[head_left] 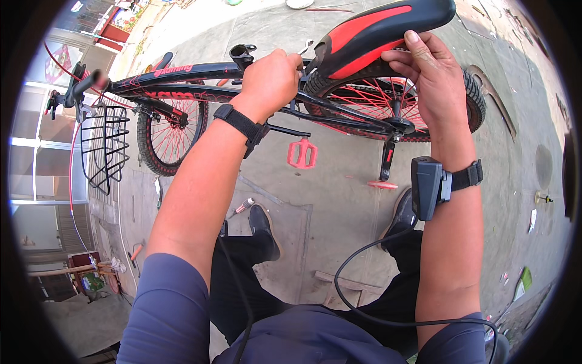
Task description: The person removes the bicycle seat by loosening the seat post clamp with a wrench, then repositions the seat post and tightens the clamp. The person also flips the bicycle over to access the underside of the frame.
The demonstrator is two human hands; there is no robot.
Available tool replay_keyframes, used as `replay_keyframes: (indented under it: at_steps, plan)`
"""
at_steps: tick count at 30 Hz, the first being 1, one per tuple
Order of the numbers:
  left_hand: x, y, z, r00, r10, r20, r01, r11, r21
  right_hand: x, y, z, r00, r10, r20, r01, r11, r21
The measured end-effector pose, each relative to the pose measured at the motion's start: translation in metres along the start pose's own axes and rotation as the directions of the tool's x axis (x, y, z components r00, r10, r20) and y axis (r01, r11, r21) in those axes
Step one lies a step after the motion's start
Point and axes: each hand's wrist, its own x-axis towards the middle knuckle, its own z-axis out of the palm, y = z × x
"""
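Observation:
A black bicycle (167, 79) with red lettering lies across the upper view. My left hand (270, 82) is closed around a small silver wrench (307, 46) beside the frame, just left of the rear fender; what the wrench's far side meets is hidden. At the upper right, my right hand (433, 79) pinches the lower edge of the black and red fender (376, 24), which sits over the rear tire (474, 100). Below the frame are a red pedal (301, 155) and a black empty seat-tube opening with a clamp (242, 54).
A wire basket (104, 151) hangs by the handlebar (91, 85) at left, near the front wheel (170, 139). A screwdriver (242, 206) and an orange-handled tool (136, 252) lie on the grey ground (285, 218). A glazed partition (39, 164) stands left; black cables run along both my arms.

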Motion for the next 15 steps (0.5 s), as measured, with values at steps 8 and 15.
replay_keyframes:
  at_steps: [8, 15]
  plan:
    - [-0.005, 0.0, 0.003, 0.992, -0.054, -0.113, 0.044, 0.995, -0.093, -0.001, -0.004, 0.001, 1.0, 0.003, -0.011, -0.003, 0.999, -0.032]
    - [-0.109, 0.014, 0.014, 0.936, -0.348, -0.059, 0.158, 0.562, -0.812, -0.011, -0.017, 0.0, 0.993, 0.099, -0.066, -0.11, 0.978, -0.179]
